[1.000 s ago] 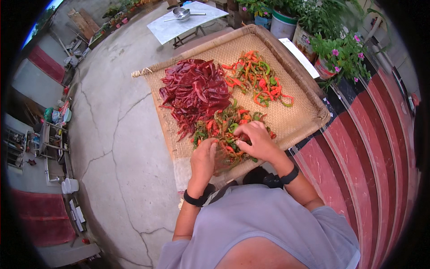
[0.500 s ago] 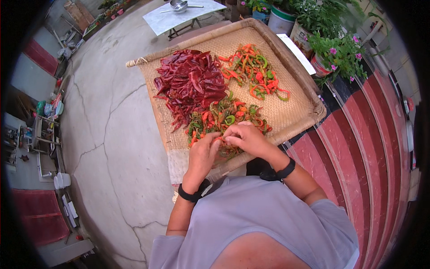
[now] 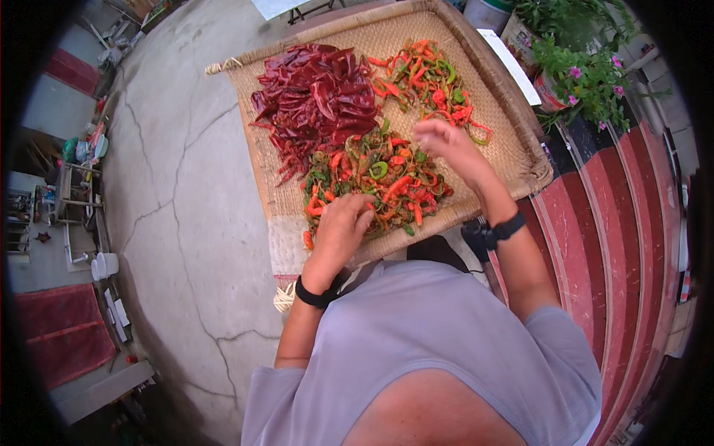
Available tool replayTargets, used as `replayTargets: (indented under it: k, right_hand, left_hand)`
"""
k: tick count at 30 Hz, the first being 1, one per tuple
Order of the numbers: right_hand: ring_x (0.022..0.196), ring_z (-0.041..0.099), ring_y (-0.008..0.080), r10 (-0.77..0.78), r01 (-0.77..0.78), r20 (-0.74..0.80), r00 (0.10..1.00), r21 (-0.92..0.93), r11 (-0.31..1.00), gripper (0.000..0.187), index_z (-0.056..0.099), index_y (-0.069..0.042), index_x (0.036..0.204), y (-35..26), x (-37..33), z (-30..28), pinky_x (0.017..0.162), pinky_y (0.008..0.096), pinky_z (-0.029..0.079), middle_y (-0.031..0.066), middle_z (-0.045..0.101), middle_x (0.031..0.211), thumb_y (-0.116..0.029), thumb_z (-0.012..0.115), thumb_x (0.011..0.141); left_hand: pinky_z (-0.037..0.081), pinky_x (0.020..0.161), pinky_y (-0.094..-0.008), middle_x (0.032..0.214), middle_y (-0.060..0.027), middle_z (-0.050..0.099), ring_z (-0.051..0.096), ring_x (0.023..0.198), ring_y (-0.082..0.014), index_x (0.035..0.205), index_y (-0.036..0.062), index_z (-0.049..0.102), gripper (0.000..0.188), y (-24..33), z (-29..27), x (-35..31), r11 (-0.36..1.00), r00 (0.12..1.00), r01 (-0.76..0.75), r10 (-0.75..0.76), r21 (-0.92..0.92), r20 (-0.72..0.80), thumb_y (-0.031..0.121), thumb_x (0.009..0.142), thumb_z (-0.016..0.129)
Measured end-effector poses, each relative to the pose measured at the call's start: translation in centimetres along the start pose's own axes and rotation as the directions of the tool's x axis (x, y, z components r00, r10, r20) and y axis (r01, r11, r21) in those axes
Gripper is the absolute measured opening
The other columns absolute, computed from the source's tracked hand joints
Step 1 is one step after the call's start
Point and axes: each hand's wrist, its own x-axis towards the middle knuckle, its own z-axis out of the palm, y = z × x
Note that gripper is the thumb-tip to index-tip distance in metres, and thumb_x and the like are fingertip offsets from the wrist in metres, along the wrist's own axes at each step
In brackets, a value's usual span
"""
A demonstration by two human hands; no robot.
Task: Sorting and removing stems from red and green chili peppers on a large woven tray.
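Note:
My left hand (image 3: 341, 229) rests at the near edge of a mixed pile of red, orange and green chili peppers (image 3: 398, 186). Its fingers are curled toward the thumb, and whatever they hold is hidden. Raised over the woven tray (image 3: 497, 78), my right hand (image 3: 451, 149) has its fingers stretched out and shows nothing in them. It hovers between the mixed pile and a smaller heap of red and green chili peppers (image 3: 439, 82) at the far right. A large heap of dark red dried chilies (image 3: 320, 93) lies at the tray's far left.
Potted flowering plants (image 3: 587, 82) stand beyond the tray's right corner, by a white board (image 3: 509, 67). Red and black steps (image 3: 595, 230) run along the right. Cracked concrete floor (image 3: 178, 215) stretches to the left. A pale table (image 3: 279, 7) shows at the top.
My hands were together over the near pile. Now my right hand has moved away, up and to the right, and its fingers have straightened. The view has tilted, so the tray sits higher.

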Motion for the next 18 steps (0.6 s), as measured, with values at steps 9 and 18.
replayTargets:
  k: [9,18]
  right_hand:
    - [0.093,0.054,0.0247,-0.480,0.640,0.477,0.736,-0.720,0.267,0.020,0.067,-0.011,0.091,2.7,-3.7,4.8,0.082,0.0372,0.044,0.0049,0.061,0.095,-0.008,0.067,0.071]
    - [0.082,0.060,0.0229,-0.616,0.547,0.049,0.786,-0.520,0.656,0.019,0.061,-0.005,0.096,-0.4,-6.3,5.5,0.070,0.0320,0.049,0.0085,0.059,0.090,0.000,0.061,0.078]
  left_hand:
    - [0.048,0.074,-0.0326,0.082,-0.0130,0.064,0.062,0.080,-0.0240,0.110,-0.0017,0.055,0.023,0.4,0.8,0.9,0.980,0.989,0.135,-0.126,-0.147,0.072,0.003,0.087,0.057]
    - [0.039,0.098,-0.0345,0.124,-0.0128,0.052,0.050,0.114,-0.0247,0.132,0.0038,0.046,0.047,1.8,-0.6,1.6,0.990,0.988,-0.017,-0.005,-0.142,-0.154,0.008,0.088,0.060]
